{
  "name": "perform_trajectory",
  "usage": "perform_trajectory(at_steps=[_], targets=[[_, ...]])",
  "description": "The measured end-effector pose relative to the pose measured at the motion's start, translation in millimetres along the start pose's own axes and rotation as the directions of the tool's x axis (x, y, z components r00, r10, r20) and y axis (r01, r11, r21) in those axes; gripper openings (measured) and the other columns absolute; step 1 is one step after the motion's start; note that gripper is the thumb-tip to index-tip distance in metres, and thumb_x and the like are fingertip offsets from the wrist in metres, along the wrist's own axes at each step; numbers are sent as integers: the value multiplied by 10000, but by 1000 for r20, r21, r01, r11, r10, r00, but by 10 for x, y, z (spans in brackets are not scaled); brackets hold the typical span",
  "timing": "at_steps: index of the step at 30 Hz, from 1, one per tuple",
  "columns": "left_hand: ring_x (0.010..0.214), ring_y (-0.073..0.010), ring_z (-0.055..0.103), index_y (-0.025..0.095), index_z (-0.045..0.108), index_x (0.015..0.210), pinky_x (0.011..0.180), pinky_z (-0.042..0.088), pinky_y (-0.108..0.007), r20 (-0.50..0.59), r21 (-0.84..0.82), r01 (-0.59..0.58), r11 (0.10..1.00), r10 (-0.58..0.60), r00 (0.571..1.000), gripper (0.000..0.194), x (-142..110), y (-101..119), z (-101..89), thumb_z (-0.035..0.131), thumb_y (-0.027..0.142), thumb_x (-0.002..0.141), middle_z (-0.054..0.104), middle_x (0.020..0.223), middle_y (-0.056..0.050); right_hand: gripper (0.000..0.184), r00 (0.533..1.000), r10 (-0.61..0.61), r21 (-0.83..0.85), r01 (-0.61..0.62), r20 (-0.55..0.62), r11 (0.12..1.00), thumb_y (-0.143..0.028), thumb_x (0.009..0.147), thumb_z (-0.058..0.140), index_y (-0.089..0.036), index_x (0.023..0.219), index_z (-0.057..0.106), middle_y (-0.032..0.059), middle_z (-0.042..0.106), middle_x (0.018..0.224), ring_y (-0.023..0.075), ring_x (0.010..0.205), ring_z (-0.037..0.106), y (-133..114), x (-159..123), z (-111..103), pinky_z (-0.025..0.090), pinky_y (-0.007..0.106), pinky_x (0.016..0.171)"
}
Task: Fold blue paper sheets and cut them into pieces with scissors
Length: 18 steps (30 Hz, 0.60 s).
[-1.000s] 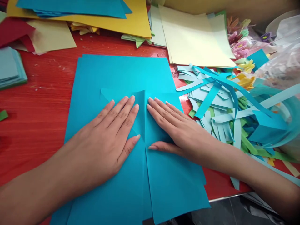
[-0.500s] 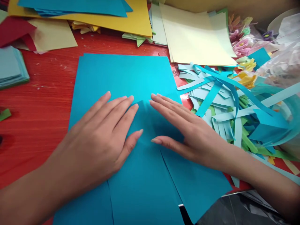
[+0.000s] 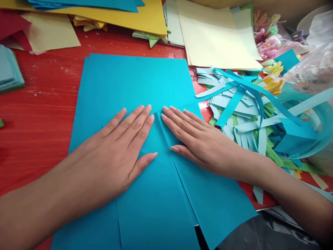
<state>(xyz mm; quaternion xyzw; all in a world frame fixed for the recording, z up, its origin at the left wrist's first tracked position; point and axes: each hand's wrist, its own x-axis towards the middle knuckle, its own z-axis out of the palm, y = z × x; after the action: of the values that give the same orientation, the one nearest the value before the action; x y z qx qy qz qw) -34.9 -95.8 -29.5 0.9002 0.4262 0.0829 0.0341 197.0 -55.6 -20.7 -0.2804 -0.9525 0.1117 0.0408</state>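
Note:
Large sheets of blue paper lie in front of me, overlapping, with the near ends reaching past the bottom of the view. My left hand rests flat on the paper, its fingers stretched out and pointing away to the right. From the other side my right hand lies on it too, fingers straight and thumb apart. Between the fingertips of both hands a raised crease runs in the paper. A narrow slit shows between the middle part and the right-hand flap. Some of the paper is hidden under my palms.
On the red table, a pile of cut paper strips sits at the right. Cream sheets and a yellow sheet lie at the back. Small light-blue papers are stacked at left. Paper flowers and clear plastic stand far right.
My right hand has lowered and flattened onto the paper, its fingertips a little closer to the left hand's. The crease between them stands out more sharply. The whole view has shifted slightly.

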Motion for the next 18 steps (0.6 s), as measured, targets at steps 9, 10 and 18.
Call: perform_trajectory(at_steps=[9,10,18], targets=[[1393,-303,239,185,153,1494,1136,168,-511,17,-48,-62,997,62,998,625,14,-103,-27,289,457,948,217,1548,-76,624,999,-40,64,38,35,997,-430,967,339,-189,1494,107,58,141,1546,198,1424,88,12,7,-51,143,433,1175],[1393,-304,239,189,162,1493,1137,165,-512,10,-49,-73,996,73,997,625,15,-110,-32,307,455,946,222,1547,-74,622,999,-38,70,35,39,997,-431,966,342,-191,1493,115,58,147,1545,200,1423,94,4,4,-67,151,437,1174],[1398,-308,215,36,223,1457,1131,199,-490,-98,34,-5,999,9,995,593,-14,124,-81,337,331,956,253,1512,-198,585,999,40,42,-39,-32,998,-414,971,326,-102,1459,246,116,200,1526,207,1421,123,-123,-7,-54,187,426,1166]])
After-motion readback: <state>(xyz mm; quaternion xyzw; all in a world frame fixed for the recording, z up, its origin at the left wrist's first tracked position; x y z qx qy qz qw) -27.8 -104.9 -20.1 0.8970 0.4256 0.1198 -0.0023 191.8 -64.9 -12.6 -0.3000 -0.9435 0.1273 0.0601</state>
